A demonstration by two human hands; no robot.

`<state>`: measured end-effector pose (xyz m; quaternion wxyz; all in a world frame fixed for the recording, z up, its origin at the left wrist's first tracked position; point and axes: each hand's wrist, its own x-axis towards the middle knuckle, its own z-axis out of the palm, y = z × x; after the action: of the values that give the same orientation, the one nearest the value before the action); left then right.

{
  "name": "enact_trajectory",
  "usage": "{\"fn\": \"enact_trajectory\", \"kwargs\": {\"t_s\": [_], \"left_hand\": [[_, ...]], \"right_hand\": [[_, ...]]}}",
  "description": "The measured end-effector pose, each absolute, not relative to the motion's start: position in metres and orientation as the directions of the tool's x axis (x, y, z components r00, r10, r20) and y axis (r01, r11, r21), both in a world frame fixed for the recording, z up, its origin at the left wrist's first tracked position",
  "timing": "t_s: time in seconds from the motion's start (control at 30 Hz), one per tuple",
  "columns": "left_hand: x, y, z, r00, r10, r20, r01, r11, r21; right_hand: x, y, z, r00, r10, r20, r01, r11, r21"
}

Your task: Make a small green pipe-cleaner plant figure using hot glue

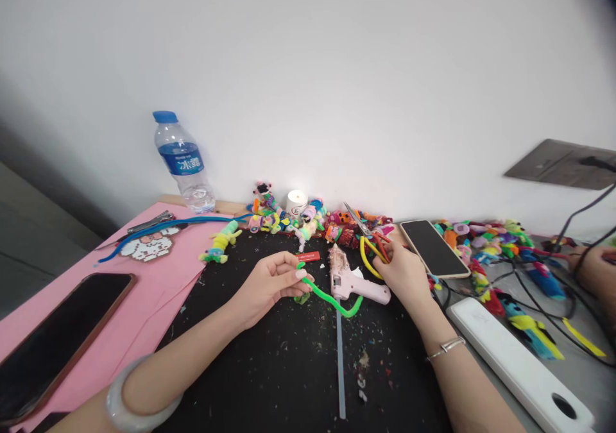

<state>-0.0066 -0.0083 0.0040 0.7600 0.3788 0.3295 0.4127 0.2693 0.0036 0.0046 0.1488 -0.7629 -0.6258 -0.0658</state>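
Note:
My left hand (274,284) pinches a bright green pipe cleaner (332,301) near one end; its other end curves up to the right. My right hand (402,272) is closed on the scissors (370,250), whose yellow and orange-red handles show by the fingers. Their blades point up and left, away from the pipe cleaner. Between my hands lies a pale pink glue gun (360,285) with a stained nozzle, and a long glue stick (341,369) runs toward me from it. Behind my left fingers are a small red strip (308,256) and a green bit (301,298).
Small fuzzy dolls (312,218) line the wall, with more (481,240) among black cables at right. A water bottle (185,163), blue pipe cleaners (178,224) and a dark phone (62,343) stand or lie left. Right are another phone (433,247), a white device (520,362) and another person's hand (597,272).

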Motion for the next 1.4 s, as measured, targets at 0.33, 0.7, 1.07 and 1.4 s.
{"fn": "enact_trajectory", "kwargs": {"t_s": [0.33, 0.7, 1.07, 1.4], "left_hand": [[-0.009, -0.005, 0.004, 0.405, 0.887, -0.220, -0.438, 0.400, 0.805], [-0.011, -0.003, 0.001, 0.456, 0.874, -0.170, -0.489, 0.405, 0.772], [-0.012, -0.003, 0.001, 0.425, 0.896, -0.129, -0.507, 0.354, 0.786], [-0.012, -0.003, 0.001, 0.425, 0.898, -0.112, -0.506, 0.339, 0.793]], "right_hand": [[0.256, -0.005, 0.016, 0.198, 0.865, 0.462, 0.968, -0.097, -0.232], [0.221, -0.027, 0.025, -0.114, 0.905, 0.410, 0.895, 0.272, -0.353], [0.208, -0.036, 0.030, -0.268, 0.875, 0.404, 0.913, 0.365, -0.184], [0.207, -0.038, 0.027, -0.264, 0.897, 0.353, 0.927, 0.338, -0.165]]}}
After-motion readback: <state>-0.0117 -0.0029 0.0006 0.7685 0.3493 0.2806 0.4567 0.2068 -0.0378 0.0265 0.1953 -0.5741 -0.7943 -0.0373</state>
